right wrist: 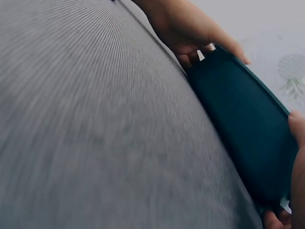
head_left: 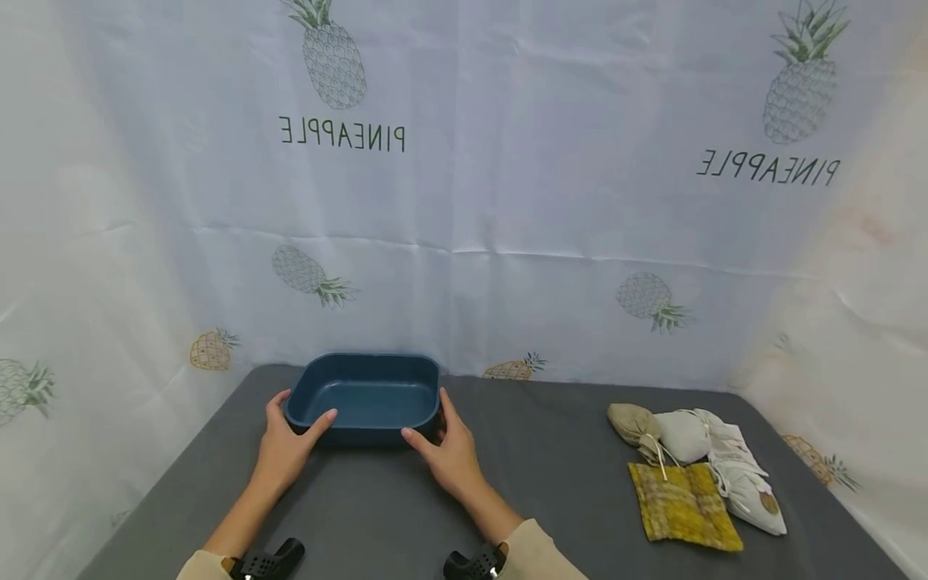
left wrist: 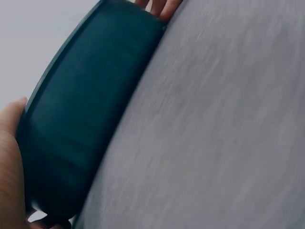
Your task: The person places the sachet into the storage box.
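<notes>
Head view: near the camera, two sleeved forearms reach forward over a grey table (head_left: 377, 515). Farther out, the left hand (head_left: 284, 448) and the right hand (head_left: 451, 456) grasp opposite ends of a dark blue tray (head_left: 366, 399), thumbs hooked over its rim. To the right lie small cloth pouches (head_left: 692, 471). Behind hangs a pineapple-print curtain (head_left: 464, 185).

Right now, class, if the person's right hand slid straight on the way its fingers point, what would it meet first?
The right hand already touches the dark blue rectangular plastic tub at its right end. Its fingers point up and left, so it would probably press straight into the tub's wall; nothing lies between them.
</notes>
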Demonstrator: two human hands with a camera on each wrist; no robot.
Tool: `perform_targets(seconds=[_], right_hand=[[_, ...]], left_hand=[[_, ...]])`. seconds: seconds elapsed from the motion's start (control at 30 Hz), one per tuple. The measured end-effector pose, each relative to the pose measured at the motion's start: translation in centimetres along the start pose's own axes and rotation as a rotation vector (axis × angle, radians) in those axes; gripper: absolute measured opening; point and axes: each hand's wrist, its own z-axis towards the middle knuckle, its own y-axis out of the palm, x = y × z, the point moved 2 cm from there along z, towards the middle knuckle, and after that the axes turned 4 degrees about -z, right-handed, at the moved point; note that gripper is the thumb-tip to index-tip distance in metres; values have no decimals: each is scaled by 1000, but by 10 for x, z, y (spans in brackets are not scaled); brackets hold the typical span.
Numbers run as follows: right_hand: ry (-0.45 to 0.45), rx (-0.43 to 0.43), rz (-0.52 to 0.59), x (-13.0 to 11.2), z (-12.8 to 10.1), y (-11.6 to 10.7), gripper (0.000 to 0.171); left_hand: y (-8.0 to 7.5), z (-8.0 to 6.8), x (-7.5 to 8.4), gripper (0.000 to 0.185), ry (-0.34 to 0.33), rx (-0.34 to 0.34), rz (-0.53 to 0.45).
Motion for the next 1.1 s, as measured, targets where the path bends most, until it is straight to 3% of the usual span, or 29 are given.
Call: perform_targets(seconds=[0.2,0.37,0.53,0.77,0.93,1.1], right_hand=[[13,36,-32,6,-5,-22,92],[47,74,-60,14,-9,-39,92],[65,98,-85,22,-12,-55,92],[99,128,-119,36,-20,-86,92],[99,136,-135,46,-24,-108,90],[99,130,-136,57,-26,-128,88]], left_hand=[[16,-3,10,113,11,-45,67],[33,-4,23,116,7,-49,63],[52,-4,33,116,7,-50,6],[88,-2,45,116,66,-94,-106],[109,-2,55,120,125,-146,-119],[124,-2,63,121,136,-166,-123]])
